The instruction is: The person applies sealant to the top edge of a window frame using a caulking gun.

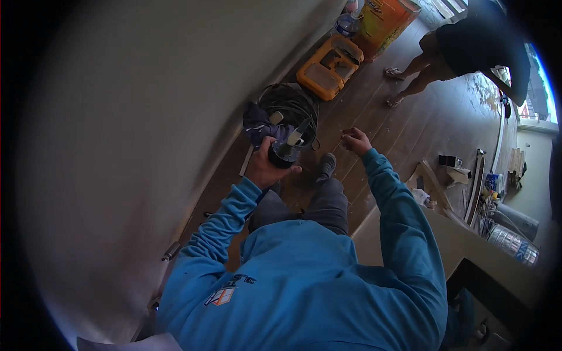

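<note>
My left hand (pixel 266 167) is wrapped round a black round container (pixel 282 158), with a pale-handled tool (pixel 294 138) sticking up out of it. Off to the right, over the floor, my right hand (pixel 355 142) has its fingers curled together; whatever may be between them is too small to make out. Just beyond the left hand lie a dark purple cloth (pixel 256 121) and a coil of dark cable (pixel 287 100) beside the wall.
An orange tool case (pixel 331 67) lies by the wall, near an orange box (pixel 383 26) and a clear bottle (pixel 347 25). Another person (pixel 468 50) stands bent over at upper right. Wood scraps (pixel 433 181) and a metal can (pixel 514 244) are at right.
</note>
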A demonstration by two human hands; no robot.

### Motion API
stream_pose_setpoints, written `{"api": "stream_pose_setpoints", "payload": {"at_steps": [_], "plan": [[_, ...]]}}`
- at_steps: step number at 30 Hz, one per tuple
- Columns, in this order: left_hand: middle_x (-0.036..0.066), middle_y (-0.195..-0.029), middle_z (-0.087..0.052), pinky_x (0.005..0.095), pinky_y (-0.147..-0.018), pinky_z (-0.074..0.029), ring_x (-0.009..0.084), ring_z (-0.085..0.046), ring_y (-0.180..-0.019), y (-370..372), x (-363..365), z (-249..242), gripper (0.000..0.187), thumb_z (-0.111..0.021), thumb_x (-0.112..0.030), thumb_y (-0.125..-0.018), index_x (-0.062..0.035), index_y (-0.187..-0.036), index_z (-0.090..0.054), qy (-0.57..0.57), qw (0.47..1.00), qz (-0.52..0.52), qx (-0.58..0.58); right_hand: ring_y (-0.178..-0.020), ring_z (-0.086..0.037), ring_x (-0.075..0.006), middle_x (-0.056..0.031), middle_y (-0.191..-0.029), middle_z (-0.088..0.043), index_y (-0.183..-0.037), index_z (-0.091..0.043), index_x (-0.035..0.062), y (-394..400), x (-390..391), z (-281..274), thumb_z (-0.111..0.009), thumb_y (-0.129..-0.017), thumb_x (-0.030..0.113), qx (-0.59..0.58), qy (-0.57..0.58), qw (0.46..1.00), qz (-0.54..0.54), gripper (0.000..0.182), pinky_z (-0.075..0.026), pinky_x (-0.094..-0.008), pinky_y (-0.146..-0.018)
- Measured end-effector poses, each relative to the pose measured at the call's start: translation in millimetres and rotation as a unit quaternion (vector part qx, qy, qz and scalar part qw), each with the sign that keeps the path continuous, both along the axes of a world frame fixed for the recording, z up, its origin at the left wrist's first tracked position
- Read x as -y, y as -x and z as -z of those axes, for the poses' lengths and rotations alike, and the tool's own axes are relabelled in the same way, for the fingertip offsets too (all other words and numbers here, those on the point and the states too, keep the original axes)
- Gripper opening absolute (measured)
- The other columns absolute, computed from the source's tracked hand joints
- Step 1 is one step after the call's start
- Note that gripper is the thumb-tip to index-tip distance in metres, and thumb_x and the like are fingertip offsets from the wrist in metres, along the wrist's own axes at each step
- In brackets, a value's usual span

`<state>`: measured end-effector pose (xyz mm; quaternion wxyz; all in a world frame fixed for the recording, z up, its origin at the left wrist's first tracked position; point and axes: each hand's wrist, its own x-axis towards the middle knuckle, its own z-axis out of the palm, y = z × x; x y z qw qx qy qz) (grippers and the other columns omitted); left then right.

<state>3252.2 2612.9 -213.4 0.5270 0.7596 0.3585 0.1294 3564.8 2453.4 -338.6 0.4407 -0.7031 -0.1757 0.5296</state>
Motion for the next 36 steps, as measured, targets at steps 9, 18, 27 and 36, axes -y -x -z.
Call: {"api": "stream_pose_setpoints", "payload": {"at_steps": [9, 18, 27, 36], "plan": [[0.012, -0.086, -0.065, 0.0370, -0.074, -0.053, 0.0263, -0.067, -0.083, -256.4, -76.8, 133.4, 0.084, -0.090, -0.052, -0.047, -0.0053, -0.101, -0.047, 0.054, 0.984, -0.118, -0.122, -0.096, -0.062, -0.0299, -0.0158, -0.106, -0.064, -0.111, -0.059, 0.0039, -372.9, -203.0, 295.7, -0.065, -0.078, 0.029, 0.297, 0.168, 0.929, -0.141, 0.042, -0.050, -0.0376, -0.082], [0.011, -0.093, -0.063, 0.0335, -0.082, -0.050, 0.0202, -0.062, -0.089, -392.0, -108.7, 238.5, 0.077, -0.090, -0.047, -0.049, -0.0048, -0.100, -0.050, 0.210, 0.914, -0.259, -0.229, -0.126, -0.037, -0.0418, -0.0209, -0.138, -0.036, -0.139, -0.032, 0.0150, -489.6, -345.7, 409.8, -0.060, -0.081, 0.032, 0.481, 0.275, 0.791, -0.258, 0.066, -0.037, -0.0460, -0.102], [0.016, -0.101, -0.064, 0.0392, -0.088, -0.049, 0.0299, -0.064, -0.097, -424.0, -86.7, 232.0, 0.086, -0.088, -0.045, -0.053, -0.0021, -0.114, -0.047, 0.196, 0.881, -0.318, -0.291, -0.098, -0.057, -0.0317, -0.0172, -0.112, -0.055, -0.121, -0.046, 0.0041, -527.1, -344.8, 452.1, -0.064, -0.077, 0.022, 0.396, 0.211, 0.851, -0.274, 0.050, -0.047, -0.0426, -0.085], [0.013, -0.094, -0.065, 0.0374, -0.072, -0.054, 0.0276, -0.067, -0.084, -405.4, -43.8, 123.5, 0.077, -0.090, -0.038, -0.053, -0.0035, -0.109, -0.049, 0.047, 0.887, -0.397, -0.232, -0.078, -0.054, -0.0106, -0.0031, -0.085, -0.054, -0.102, -0.054, 0.0004, -296.9, -228.0, 55.3, -0.056, -0.078, -0.002, -0.213, -0.149, 0.947, -0.187, 0.024, -0.045, -0.0251, -0.069]]}}
